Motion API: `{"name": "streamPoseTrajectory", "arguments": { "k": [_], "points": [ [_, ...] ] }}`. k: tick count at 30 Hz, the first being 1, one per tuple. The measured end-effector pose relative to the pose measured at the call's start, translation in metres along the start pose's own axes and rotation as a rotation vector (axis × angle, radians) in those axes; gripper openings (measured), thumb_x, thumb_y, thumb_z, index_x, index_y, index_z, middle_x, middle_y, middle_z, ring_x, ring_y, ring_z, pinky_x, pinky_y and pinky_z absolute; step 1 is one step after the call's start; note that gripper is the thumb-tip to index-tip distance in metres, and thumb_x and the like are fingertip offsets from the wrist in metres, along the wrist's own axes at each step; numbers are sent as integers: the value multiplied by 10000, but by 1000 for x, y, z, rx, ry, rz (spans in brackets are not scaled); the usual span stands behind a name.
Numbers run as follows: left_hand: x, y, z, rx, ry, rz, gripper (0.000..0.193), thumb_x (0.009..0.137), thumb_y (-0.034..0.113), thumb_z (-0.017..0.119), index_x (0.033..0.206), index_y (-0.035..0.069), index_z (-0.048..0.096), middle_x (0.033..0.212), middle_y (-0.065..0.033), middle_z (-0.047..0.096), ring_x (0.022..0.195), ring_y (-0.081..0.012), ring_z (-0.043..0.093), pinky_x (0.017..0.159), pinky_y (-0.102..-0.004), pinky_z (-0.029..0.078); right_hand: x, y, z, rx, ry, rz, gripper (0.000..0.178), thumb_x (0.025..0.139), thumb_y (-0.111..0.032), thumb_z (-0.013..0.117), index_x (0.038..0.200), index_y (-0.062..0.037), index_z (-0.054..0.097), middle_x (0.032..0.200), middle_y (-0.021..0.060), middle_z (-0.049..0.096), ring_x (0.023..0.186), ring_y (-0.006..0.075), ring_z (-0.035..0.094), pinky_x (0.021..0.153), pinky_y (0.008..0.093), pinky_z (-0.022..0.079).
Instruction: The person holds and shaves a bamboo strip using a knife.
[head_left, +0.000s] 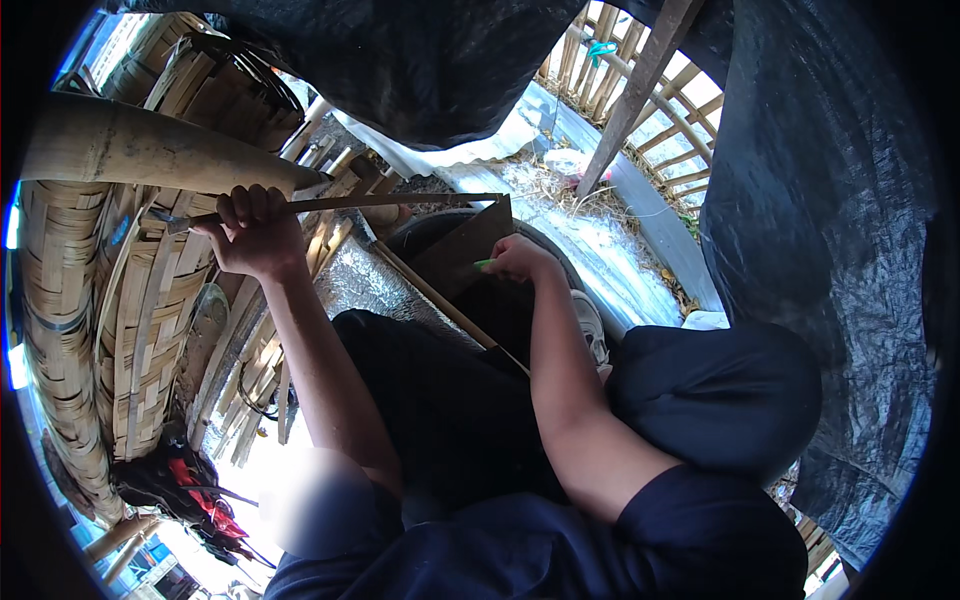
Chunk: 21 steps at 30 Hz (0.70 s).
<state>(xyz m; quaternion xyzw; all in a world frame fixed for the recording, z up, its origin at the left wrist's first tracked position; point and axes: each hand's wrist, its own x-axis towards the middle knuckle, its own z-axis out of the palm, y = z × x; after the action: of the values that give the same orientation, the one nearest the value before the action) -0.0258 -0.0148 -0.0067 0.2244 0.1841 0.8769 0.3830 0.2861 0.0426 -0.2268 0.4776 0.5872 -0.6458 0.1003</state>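
My left hand [258, 232] is raised at the upper left, its fingers wrapped round a long thin bamboo strip [400, 200]. From the fist the strip runs rightward to the top corner of a flat brown panel [465, 240]. My right hand [524, 258] is closed beside this panel, pinching a small bright green thing [484, 265]; most of it is hidden by the fingers, so its kind does not show. Behind and below the panel lies a dark round tub [540, 237]. Another thin strip [430, 292] slants down toward my legs.
Woven bamboo baskets [60, 300] and a thick bamboo pole [130, 150] crowd the left side. Black plastic sheeting hangs at the right [810, 220] and overhead. A wooden post [640, 90] stands ahead near a bamboo fence [675, 115]. Crinkled silvery sheet [375, 285] lies left of the tub.
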Motion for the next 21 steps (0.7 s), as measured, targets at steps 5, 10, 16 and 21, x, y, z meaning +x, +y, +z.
{"name": "streamPoseTrajectory", "arguments": {
  "k": [5,10,16,21],
  "points": [
    [-2,1,2,12,22,13,574,915,586,452,578,147,302,591,23,250,562,-132,204,529,-300,173,6,-1,12,33,144,57,249,717,-259,779,771,-52,651,639,39,657,554,132,618,535,281,503],
    [-1,0,2,4,16,17,573,918,583,448,575,148,303,590,24,250,560,-132,200,524,-300,168,10,6,5,206,634,-22,230,692,-229,783,774,-54,658,643,56,674,557,131,637,560,273,509],
    [-1,1,0,4,13,20,571,920,583,445,576,149,307,593,24,254,561,-134,200,527,-303,170,6,1,-4,366,643,-81,280,701,-220,784,825,-15,640,622,64,657,557,122,633,551,258,493],
    [-1,1,0,-2,20,8,574,919,584,447,572,148,312,593,22,251,566,-135,203,532,-302,173,7,-1,-1,423,581,-64,261,723,-209,774,825,-15,631,621,57,650,497,106,585,472,246,452]
  ]
}}
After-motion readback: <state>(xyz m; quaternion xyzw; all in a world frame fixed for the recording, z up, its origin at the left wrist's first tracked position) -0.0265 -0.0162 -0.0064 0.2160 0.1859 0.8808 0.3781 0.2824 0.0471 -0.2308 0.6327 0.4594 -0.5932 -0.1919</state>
